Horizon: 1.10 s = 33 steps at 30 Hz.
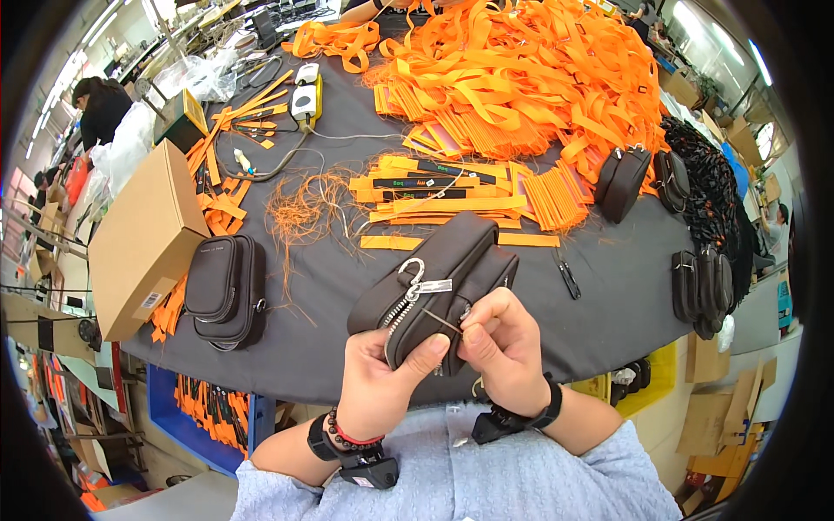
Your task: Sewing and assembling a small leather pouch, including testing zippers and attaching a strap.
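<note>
A small black zip bag (pixel 452 252) is held up over the near edge of the table, tilted, with its silver zipper (pixel 400 311) and metal ring (pixel 412 271) toward me. My left hand (pixel 375 375) is closed round the bag's lower left corner, thumb pressed on its side. My right hand (pixel 502 347) pinches at the bag's near right end, fingertips together. A thin strip (pixel 441 320) runs from the bag to those fingertips; I cannot tell whether it is a cord or a zipper pull.
Orange straps (pixel 521 69) heap up at the back. Flat orange strips (pixel 434 187) lie before me, loose orange threads (pixel 304 208) beside them. A cardboard box (pixel 148 243) and another black bag (pixel 226 286) stand left; more bags (pixel 702 286) right. Small thread snips (pixel 569 278) lie right.
</note>
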Motion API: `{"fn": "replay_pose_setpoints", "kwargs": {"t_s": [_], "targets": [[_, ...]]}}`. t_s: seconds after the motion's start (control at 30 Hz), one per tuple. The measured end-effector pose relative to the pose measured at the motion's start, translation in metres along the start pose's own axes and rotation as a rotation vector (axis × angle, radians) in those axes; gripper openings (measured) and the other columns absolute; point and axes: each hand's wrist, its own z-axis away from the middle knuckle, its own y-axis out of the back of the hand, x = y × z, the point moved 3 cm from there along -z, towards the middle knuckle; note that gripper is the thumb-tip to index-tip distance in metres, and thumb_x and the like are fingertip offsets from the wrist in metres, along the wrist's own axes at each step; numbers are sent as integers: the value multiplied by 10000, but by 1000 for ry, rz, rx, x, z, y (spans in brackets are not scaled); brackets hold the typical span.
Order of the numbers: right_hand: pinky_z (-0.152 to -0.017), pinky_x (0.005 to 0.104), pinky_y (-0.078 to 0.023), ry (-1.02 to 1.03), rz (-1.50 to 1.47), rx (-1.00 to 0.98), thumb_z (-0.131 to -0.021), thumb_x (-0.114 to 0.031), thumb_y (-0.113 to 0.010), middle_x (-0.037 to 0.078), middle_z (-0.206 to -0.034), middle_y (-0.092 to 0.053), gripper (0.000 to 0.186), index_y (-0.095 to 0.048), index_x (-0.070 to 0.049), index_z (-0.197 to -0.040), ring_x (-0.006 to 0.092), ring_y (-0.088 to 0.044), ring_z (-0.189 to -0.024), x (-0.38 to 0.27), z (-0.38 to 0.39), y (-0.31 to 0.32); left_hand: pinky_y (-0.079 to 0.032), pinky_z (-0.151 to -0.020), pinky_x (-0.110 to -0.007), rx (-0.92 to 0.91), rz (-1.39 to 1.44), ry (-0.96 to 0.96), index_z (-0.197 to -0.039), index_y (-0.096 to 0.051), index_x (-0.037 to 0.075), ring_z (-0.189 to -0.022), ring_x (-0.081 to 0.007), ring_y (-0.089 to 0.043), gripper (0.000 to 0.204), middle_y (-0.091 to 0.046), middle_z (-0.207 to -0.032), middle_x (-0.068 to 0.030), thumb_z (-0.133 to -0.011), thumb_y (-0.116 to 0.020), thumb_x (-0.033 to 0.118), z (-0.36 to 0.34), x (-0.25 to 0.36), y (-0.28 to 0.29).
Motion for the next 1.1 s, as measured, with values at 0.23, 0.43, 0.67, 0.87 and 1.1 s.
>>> {"fn": "replay_pose_setpoints", "kwargs": {"t_s": [0.23, 0.43, 0.67, 0.87, 1.1], "targets": [[-568, 228, -441, 142, 329, -36, -995, -89, -604, 20, -830, -597, 119, -519, -25, -1048, 74, -542, -633, 8, -3, 11, -479, -700, -210, 8, -140, -49, -1034, -720, -32, -794, -44, -587, 183, -702, -886, 2, -924, -720, 114, -1, 4, -1], [-570, 352, -526, 473, 947, -147, -928, -60, -642, 167, -909, -633, 247, -495, -20, -1122, 300, -647, -656, 16, 1, 7, -524, -805, -243, 4, -157, -43, -1092, -691, -33, -886, -78, -638, 231, -716, -1009, -34, -892, -736, 72, -10, -5, 7], [-730, 368, -504, 253, 975, 201, -956, -147, -588, 121, -867, -602, 257, -550, -17, -1174, 237, -598, -785, -33, 6, 64, -533, -806, -248, 91, -115, 33, -1097, -687, -32, -884, -83, -641, 259, -717, -1005, -40, -862, -758, 52, -9, -4, 18], [-794, 427, -478, 124, 1849, 436, -917, -165, -663, 181, -988, -568, 244, -561, 11, -1053, 363, -574, -915, -9, 19, 198, -528, -807, -249, 80, -162, -5, -1082, -691, -44, -884, -89, -645, 263, -723, -987, -43, -847, -770, 44, -7, 1, 17], [-754, 405, -498, -12, 1769, 244, -956, -93, -579, 158, -860, -559, 133, -544, 30, -993, 360, -581, -828, -15, 21, 225, -522, -810, -244, 71, -225, -41, -1081, -694, -48, -889, -84, -642, 285, -726, -987, -48, -833, -790, 57, -3, 5, 11]]}}
